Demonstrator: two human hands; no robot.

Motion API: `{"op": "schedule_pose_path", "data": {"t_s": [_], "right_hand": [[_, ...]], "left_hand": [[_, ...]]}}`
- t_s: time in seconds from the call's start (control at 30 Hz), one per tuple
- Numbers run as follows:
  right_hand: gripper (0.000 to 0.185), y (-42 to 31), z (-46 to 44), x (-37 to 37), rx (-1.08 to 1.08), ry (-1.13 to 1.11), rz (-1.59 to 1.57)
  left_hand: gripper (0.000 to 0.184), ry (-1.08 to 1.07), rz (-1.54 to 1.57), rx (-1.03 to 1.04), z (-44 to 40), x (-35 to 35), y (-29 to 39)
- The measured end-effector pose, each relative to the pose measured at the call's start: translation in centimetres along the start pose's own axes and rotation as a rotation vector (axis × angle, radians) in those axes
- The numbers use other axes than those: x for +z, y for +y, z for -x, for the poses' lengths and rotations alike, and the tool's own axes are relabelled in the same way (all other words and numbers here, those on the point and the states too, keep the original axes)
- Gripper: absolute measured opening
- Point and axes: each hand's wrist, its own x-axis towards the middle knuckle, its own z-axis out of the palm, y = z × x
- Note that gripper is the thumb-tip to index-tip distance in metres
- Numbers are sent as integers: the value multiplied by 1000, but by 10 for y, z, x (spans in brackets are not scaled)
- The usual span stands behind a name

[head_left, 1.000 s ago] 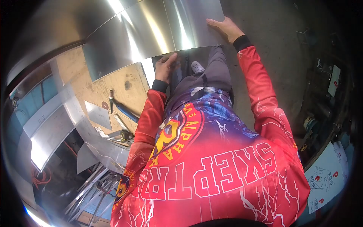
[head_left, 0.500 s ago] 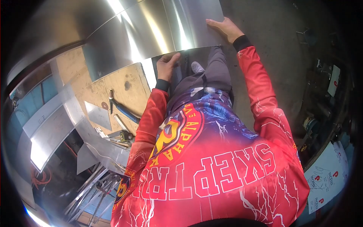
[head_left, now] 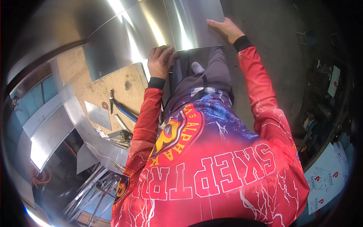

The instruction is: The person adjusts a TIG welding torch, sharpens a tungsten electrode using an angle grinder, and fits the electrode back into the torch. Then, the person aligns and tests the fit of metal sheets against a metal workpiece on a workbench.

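Note:
A large shiny metal sheet (head_left: 196, 26) reaches in front of me at the top of the view, with a thin line across its surface. My right hand (head_left: 228, 29) grips its right edge, thumb flat on top and the other fingers hidden beneath. At the near edge, my left hand (head_left: 160, 62) has its fingers bent over the rim, knuckles up; its thumb lies close to the edge. The sheet overlaps a wooden worktop (head_left: 117, 81) on the left.
On the worktop lie a blue-and-black handled tool (head_left: 123, 109), a small metal offcut (head_left: 97, 114) and a tape measure (head_left: 124, 136). Metal strips (head_left: 89, 189) lean at lower left. Film-covered sheets (head_left: 327, 178) stand at lower right. Concrete floor (head_left: 268, 56) extends on the right.
My left hand has shifted slightly up and left, from below the near edge to fingers bent over the top of it. My right hand and the sheet stay in place.

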Motion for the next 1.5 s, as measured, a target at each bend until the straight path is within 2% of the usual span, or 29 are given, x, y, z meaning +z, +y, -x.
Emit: {"op": "schedule_pose_path", "data": {"t_s": [0.37,0.43,0.47,0.5,0.57,0.63,0.67,0.7,0.77,0.83,0.9,1.0,1.1,1.2,1.3,1.43,1.5], "right_hand": [[62,-6,4,19,38,-9,-14],[65,-19,11,36,-43,106,72],[67,-17,4,39,-88,-3,23],[67,-14,6,36,-93,-5,20],[65,-13,21,30,22,11,-2],[61,-9,28,26,-12,17,-62],[60,-14,39,24,-8,24,-48],[59,-18,45,21,-4,30,-33],[62,-13,47,16,-4,19,-49],[64,-9,46,10,-3,14,-71],[69,-9,47,9,70,158,64],[71,-7,43,7,50,208,82],[71,-11,46,5,-20,106,-9],[68,-25,60,10,15,158,-3],[61,4,38,0,-18,162,-52],[52,10,25,2,-61,98,-91],[53,7,23,5,-65,61,-90]], "left_hand": [[26,-12,-4,-33,2,-1,-3],[28,-10,49,-91,10,-6,-6],[28,-10,42,-93,16,-9,-6],[28,-6,90,-164,21,-12,-4],[29,2,144,-236,31,-16,4],[32,-222,648,-805,38,-17,14],[36,-262,1087,-983,39,-16,20],[36,-253,1093,-980,37,-18,31],[31,-230,1649,-1191,32,-17,54],[30,-221,1654,-1191,29,-7,57],[29,-253,1664,-1189,26,-1,55],[23,-300,1650,-1159,20,7,50],[24,-217,1793,-1237,22,16,49],[23,-163,1759,-1282,25,26,45],[27,-69,1761,-1305,24,31,39],[24,-8,1750,-1297,20,31,43],[17,4,1773,-1344,20,32,40]]}}
